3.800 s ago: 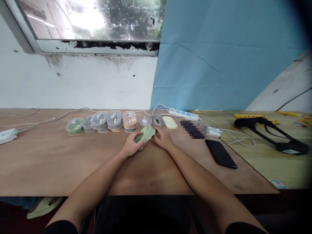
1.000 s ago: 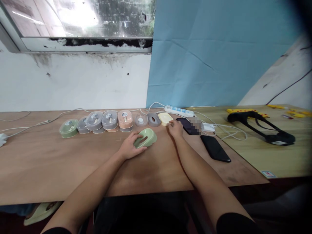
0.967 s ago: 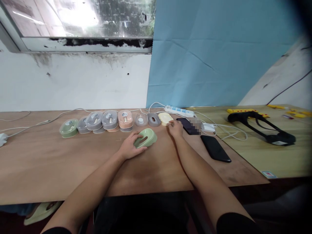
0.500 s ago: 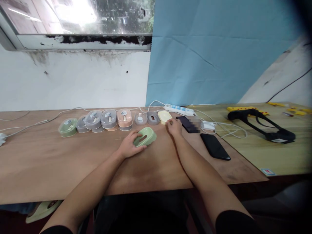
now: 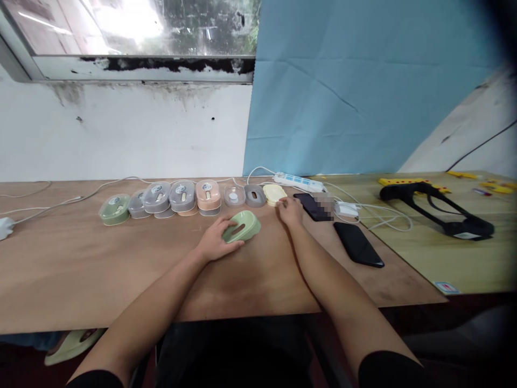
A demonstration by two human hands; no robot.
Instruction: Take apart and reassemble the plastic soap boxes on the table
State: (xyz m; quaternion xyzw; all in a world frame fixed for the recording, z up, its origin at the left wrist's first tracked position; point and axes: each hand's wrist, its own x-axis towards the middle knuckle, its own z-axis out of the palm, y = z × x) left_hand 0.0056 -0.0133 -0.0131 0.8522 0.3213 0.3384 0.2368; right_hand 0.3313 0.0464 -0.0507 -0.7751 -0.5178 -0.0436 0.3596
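Note:
My left hand [image 5: 218,240] grips a light green oval plastic dish [image 5: 248,229] with a slot in its middle. Its thumb lies along the near side and the fingers curl over the left end; the dish is tilted on or just above the table. Farther back on the right, my right hand [image 5: 290,210] has its fingers bent at the right edge of a pale yellow plastic dish [image 5: 274,193], and its fingertips are partly hidden. Left of the yellow dish are a grey slotted dish [image 5: 255,196] and a clear lid [image 5: 234,196] with a white disc.
Several lidded boxes, including a green box [image 5: 114,210] and a peach box [image 5: 207,195], line the back left. On the right lie two dark phones [image 5: 358,245], a white charger [image 5: 346,209], a power strip [image 5: 299,182], loose cables and a black headset-like frame [image 5: 440,210].
The camera view has shifted very slightly, so the scene sits a little farther right. Both hands keep their places at the green and yellow dishes.

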